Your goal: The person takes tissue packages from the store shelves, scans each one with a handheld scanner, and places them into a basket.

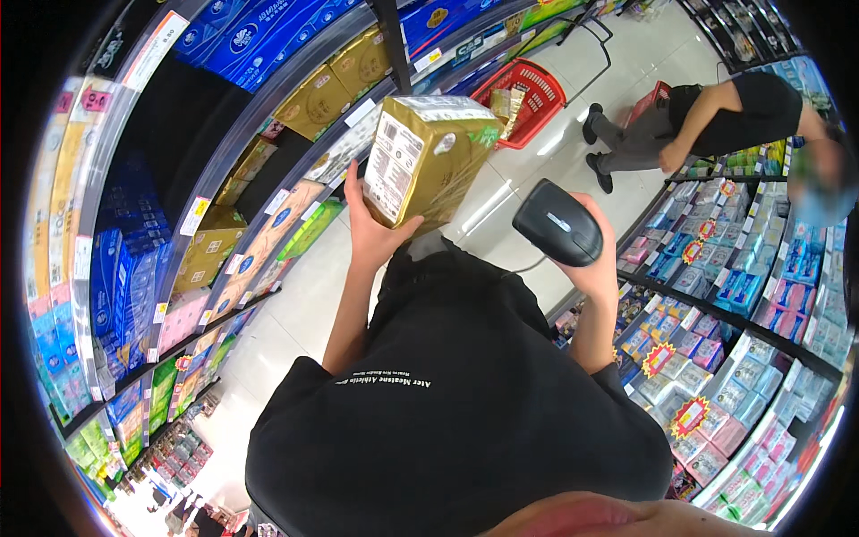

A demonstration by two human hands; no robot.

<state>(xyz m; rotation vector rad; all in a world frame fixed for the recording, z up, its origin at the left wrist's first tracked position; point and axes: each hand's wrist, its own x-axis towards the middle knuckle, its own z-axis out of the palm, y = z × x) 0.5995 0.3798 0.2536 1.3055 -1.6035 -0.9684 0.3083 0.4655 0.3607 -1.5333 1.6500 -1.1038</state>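
My left hand (379,231) grips the lower end of a large gold pack of tissues (453,161), held up at a tilt. A white panel with a barcode and printing faces left on that pack. In my right hand (594,248) is a black handheld barcode scanner (560,221), its rounded head towards the upper left. A thin cable runs from beneath the scanner towards my body. The scanner and the pack are apart. Fingers under the scanner are mostly hidden.
Shelves of tissue packs (329,87) rise close on my left. Hygiene-product shelves (711,241) line the right. A red shopping basket (523,101) with gold packs stands ahead on the tiled floor (496,181). Another person (704,121) is in the aisle at the upper right.
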